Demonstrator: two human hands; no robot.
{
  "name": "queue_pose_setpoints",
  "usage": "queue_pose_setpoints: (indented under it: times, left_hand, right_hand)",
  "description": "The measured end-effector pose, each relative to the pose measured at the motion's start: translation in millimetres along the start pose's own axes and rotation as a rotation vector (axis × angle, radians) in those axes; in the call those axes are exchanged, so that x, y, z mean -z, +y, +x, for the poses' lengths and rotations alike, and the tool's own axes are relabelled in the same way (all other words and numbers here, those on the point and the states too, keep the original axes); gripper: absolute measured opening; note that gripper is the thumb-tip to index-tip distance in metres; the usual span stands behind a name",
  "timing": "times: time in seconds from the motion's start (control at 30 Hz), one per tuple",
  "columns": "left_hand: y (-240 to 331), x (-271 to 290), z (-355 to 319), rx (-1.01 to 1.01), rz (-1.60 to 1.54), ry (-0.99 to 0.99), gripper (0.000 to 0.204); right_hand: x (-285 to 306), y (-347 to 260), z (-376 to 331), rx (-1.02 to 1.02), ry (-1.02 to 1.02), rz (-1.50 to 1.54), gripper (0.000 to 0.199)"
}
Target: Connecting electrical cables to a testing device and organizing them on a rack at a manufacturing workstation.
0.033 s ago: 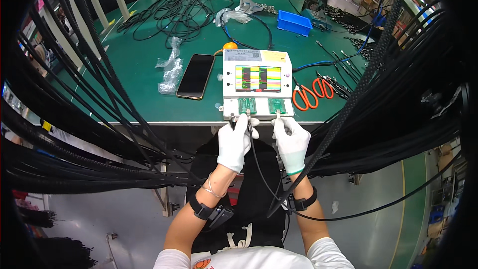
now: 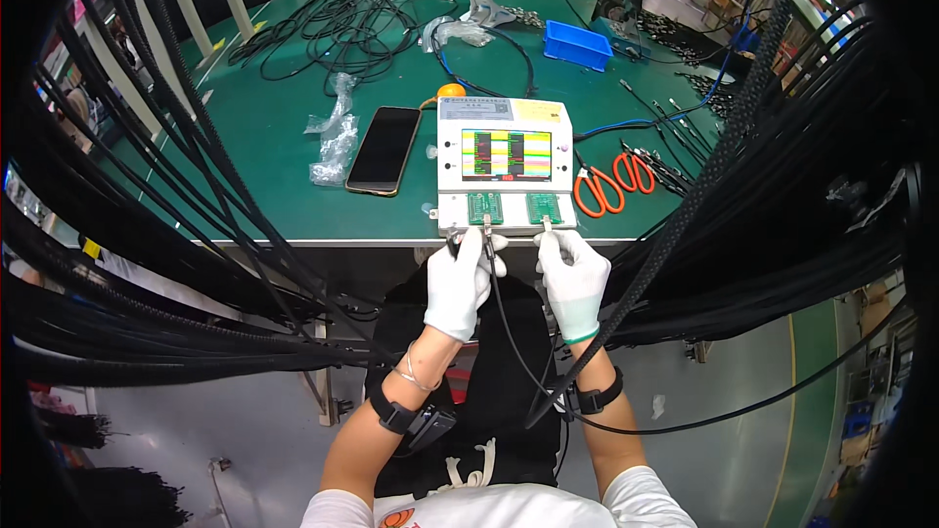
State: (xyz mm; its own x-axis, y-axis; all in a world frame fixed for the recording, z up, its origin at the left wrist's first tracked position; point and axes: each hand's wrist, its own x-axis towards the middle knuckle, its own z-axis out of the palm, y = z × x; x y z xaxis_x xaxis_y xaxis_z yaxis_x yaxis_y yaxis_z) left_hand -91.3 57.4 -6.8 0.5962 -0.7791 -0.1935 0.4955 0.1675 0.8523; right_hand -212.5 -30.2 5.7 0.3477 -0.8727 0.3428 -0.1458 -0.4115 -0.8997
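While both gloved hands are pressing cable plugs at the tester's front edge, nothing is reading as shifted from the frame just before. One thin black cable [image 2: 504,318] is looping between them; the left hand [image 2: 458,284] is pinching its plug at the left green socket board [image 2: 485,206], the right hand [image 2: 573,282] at the right one [image 2: 544,207]. Counted on the green bench [image 2: 264,137]: one tester [image 2: 505,161], two socket boards, one phone [image 2: 383,149], one orange scissors [image 2: 613,183], one blue tray [image 2: 578,44].

Cable [image 2: 504,323] plugs hidden by fingers [image 2: 548,242]; screen [image 2: 506,154] detail unreadable.
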Motion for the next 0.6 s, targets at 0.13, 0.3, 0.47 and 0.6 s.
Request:
queue_pose_setpoints:
  times: [0.13,0.3,0.47,0.6]
  left_hand:
    - [-30,23,-6,0.027,0.239,-0.143,0.037]
    - [-65,6,-68,-0.096,1.079,-0.851,0.035]
    - [-81,-2,-95,-0.484,0.938,-0.612,0.046]
    - [13,6,-83,-0.348,-0.060,0.118,0.040]
  right_hand:
    - [3,0,5,-0.029,0.002,-0.020,0.015]
    - [12,-11,9,0.231,0.024,-0.337,0.013]
    - [57,-90,-7,0.411,-0.018,-0.540,0.010]
    - [133,-179,-32,0.831,0.136,-0.860,0.034]
